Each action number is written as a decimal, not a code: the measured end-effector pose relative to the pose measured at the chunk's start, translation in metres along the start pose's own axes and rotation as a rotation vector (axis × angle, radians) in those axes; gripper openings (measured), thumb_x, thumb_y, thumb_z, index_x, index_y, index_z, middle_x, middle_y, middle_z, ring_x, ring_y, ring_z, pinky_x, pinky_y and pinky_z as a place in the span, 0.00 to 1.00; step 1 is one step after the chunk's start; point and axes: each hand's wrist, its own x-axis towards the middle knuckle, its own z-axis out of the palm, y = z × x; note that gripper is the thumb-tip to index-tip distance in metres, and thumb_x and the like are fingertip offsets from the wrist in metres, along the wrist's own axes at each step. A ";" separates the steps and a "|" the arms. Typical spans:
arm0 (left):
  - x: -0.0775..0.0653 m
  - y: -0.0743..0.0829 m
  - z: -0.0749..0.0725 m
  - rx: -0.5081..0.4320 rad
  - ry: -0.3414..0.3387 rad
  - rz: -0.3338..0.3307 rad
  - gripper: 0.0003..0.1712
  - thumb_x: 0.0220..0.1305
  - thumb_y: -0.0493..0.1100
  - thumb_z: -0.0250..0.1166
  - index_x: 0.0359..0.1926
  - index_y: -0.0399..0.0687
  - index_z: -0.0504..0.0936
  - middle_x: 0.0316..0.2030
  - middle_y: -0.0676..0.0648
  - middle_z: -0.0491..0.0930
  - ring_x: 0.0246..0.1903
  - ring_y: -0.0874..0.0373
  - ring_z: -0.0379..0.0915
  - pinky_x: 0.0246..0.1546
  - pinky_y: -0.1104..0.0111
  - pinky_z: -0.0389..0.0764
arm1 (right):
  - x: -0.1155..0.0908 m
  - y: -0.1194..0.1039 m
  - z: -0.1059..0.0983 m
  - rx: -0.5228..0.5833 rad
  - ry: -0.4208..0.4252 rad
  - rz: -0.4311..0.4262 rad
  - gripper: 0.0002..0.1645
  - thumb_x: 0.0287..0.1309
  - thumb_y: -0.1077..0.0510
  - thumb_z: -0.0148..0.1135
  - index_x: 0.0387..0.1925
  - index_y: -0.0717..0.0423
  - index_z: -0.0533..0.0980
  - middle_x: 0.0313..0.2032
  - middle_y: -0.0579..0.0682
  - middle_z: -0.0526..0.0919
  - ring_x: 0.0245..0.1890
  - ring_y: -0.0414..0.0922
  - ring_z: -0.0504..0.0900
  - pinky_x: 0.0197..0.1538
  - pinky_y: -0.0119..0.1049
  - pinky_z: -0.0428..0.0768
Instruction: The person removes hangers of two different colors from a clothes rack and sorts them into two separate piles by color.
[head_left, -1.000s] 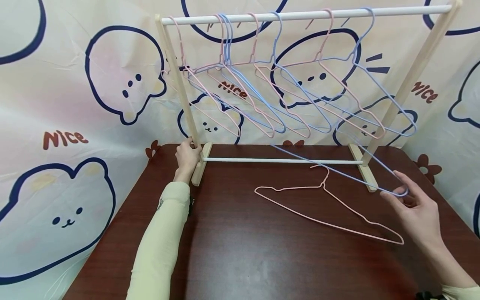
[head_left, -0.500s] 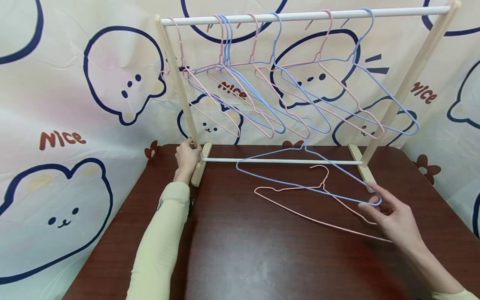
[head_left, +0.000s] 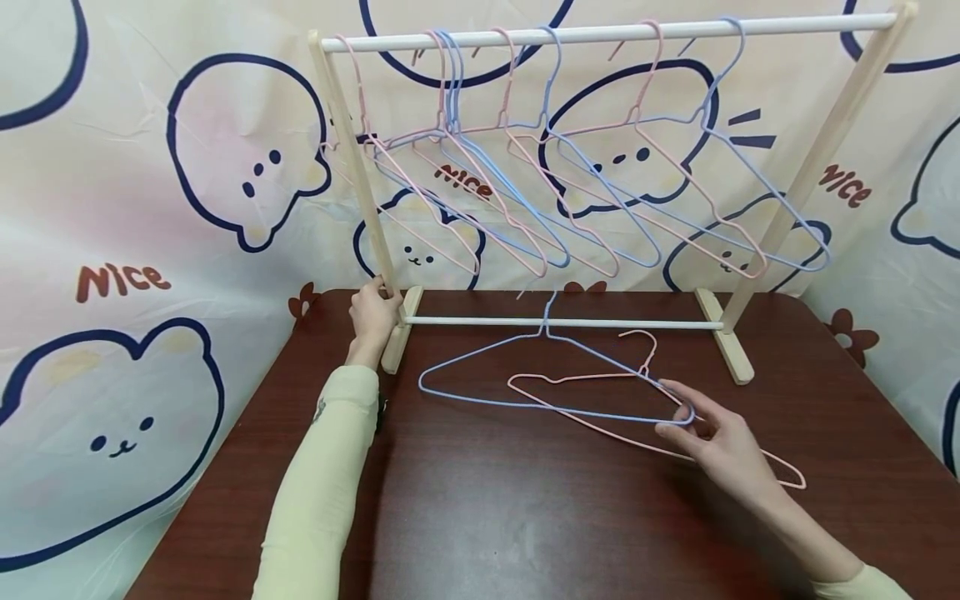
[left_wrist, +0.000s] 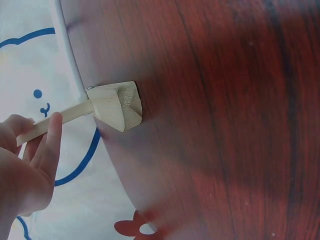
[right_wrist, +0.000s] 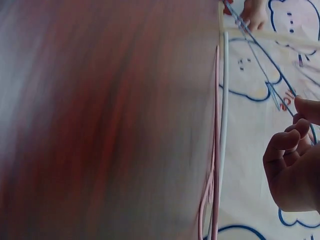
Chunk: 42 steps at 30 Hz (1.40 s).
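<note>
Blue hanger [head_left: 495, 402] is mid-view from the head, raised above the table [head_left: 480, 517]. At left, the left hand [head_left: 375, 312] has its fingers curled round the left post [head_left: 355, 167]; an uneven pull there could shift or tip the rack [head_left: 823, 154] and set whatever hangs on it swinging. Further right, the right hand [head_left: 723, 450] pinches the blue hanger only at its right end — so it could pivot and droop, its hook [head_left: 551, 304] catching the lower rail [head_left: 480, 321]. Around them, from the left, a row of pink and blue hangers [head_left: 551, 79] overlaps along the top rail [head_left: 787, 27], leaving narrow gaps. Beneath the blue one lies a loose pink hanger [head_left: 600, 428] — easy to snag — reaching rightward past the right hand.
</note>
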 end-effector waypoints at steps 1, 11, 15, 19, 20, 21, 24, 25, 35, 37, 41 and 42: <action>0.000 0.000 0.000 0.000 -0.001 -0.002 0.09 0.68 0.41 0.59 0.44 0.42 0.80 0.42 0.39 0.86 0.44 0.40 0.82 0.55 0.49 0.75 | 0.000 -0.002 0.003 0.003 -0.010 0.001 0.35 0.56 0.60 0.72 0.65 0.47 0.73 0.31 0.41 0.73 0.18 0.33 0.71 0.20 0.32 0.67; 0.000 0.000 0.000 -0.011 -0.009 -0.008 0.09 0.68 0.42 0.60 0.45 0.43 0.80 0.43 0.39 0.87 0.43 0.40 0.82 0.55 0.48 0.76 | 0.004 -0.012 0.031 0.016 -0.105 0.013 0.32 0.55 0.58 0.73 0.62 0.48 0.74 0.31 0.45 0.72 0.18 0.32 0.71 0.23 0.29 0.69; 0.000 -0.001 0.000 -0.014 -0.010 -0.011 0.10 0.68 0.42 0.60 0.47 0.44 0.81 0.43 0.38 0.87 0.42 0.40 0.82 0.54 0.48 0.77 | 0.005 -0.016 0.041 0.028 -0.152 0.005 0.31 0.54 0.59 0.73 0.60 0.50 0.75 0.30 0.46 0.72 0.18 0.31 0.68 0.22 0.29 0.68; 0.000 -0.001 0.000 -0.011 -0.003 -0.011 0.09 0.68 0.42 0.60 0.45 0.43 0.80 0.42 0.38 0.87 0.42 0.39 0.82 0.53 0.48 0.77 | 0.006 -0.020 0.051 -0.010 -0.186 0.002 0.30 0.52 0.60 0.73 0.58 0.53 0.75 0.30 0.45 0.73 0.20 0.32 0.68 0.24 0.28 0.69; 0.000 0.000 0.000 -0.010 -0.002 -0.009 0.08 0.68 0.41 0.60 0.44 0.43 0.80 0.42 0.38 0.87 0.42 0.39 0.82 0.53 0.48 0.77 | 0.006 -0.021 0.053 -0.027 -0.194 0.004 0.30 0.52 0.60 0.74 0.57 0.53 0.75 0.30 0.45 0.73 0.20 0.32 0.68 0.25 0.29 0.69; 0.000 0.000 0.000 -0.010 -0.001 -0.008 0.08 0.68 0.41 0.60 0.44 0.43 0.80 0.42 0.38 0.87 0.43 0.39 0.82 0.54 0.48 0.77 | 0.006 -0.022 0.056 -0.043 -0.205 0.004 0.30 0.52 0.60 0.74 0.57 0.54 0.75 0.31 0.45 0.74 0.21 0.32 0.68 0.26 0.29 0.69; 0.000 0.000 0.000 -0.015 0.002 -0.006 0.08 0.67 0.41 0.60 0.43 0.42 0.80 0.42 0.39 0.87 0.43 0.39 0.82 0.54 0.47 0.76 | 0.007 -0.024 0.062 -0.090 -0.243 0.009 0.29 0.51 0.59 0.74 0.56 0.54 0.75 0.33 0.45 0.75 0.23 0.33 0.69 0.29 0.29 0.70; 0.001 0.000 0.001 -0.015 0.003 -0.004 0.08 0.67 0.41 0.60 0.43 0.42 0.80 0.42 0.39 0.87 0.43 0.39 0.82 0.54 0.48 0.76 | 0.007 -0.025 0.064 -0.102 -0.252 0.010 0.29 0.51 0.59 0.74 0.55 0.54 0.75 0.34 0.45 0.75 0.24 0.33 0.69 0.30 0.29 0.70; 0.002 -0.002 0.001 -0.018 -0.006 0.003 0.10 0.68 0.41 0.59 0.46 0.42 0.80 0.44 0.38 0.86 0.42 0.39 0.82 0.54 0.48 0.76 | 0.009 -0.032 0.077 -0.270 -0.336 0.069 0.27 0.50 0.50 0.75 0.51 0.45 0.76 0.35 0.40 0.74 0.29 0.33 0.71 0.32 0.32 0.68; 0.002 -0.002 0.001 -0.024 -0.012 0.000 0.10 0.68 0.42 0.60 0.46 0.43 0.81 0.44 0.38 0.87 0.41 0.40 0.83 0.54 0.49 0.77 | 0.010 -0.033 0.079 -0.319 -0.352 0.074 0.26 0.49 0.47 0.75 0.50 0.43 0.76 0.36 0.40 0.74 0.31 0.34 0.72 0.33 0.34 0.69; 0.003 -0.002 0.001 -0.026 -0.018 -0.002 0.10 0.68 0.42 0.60 0.47 0.44 0.81 0.43 0.39 0.87 0.39 0.41 0.83 0.52 0.50 0.78 | 0.011 -0.034 0.081 -0.372 -0.395 0.065 0.27 0.48 0.44 0.75 0.51 0.42 0.76 0.38 0.41 0.74 0.33 0.37 0.72 0.33 0.37 0.70; 0.003 -0.002 0.002 -0.022 -0.019 -0.002 0.10 0.68 0.42 0.60 0.47 0.44 0.81 0.43 0.39 0.87 0.39 0.41 0.83 0.52 0.50 0.78 | 0.011 -0.034 0.081 -0.377 -0.410 0.060 0.28 0.48 0.44 0.75 0.51 0.42 0.76 0.38 0.41 0.73 0.34 0.37 0.72 0.33 0.37 0.70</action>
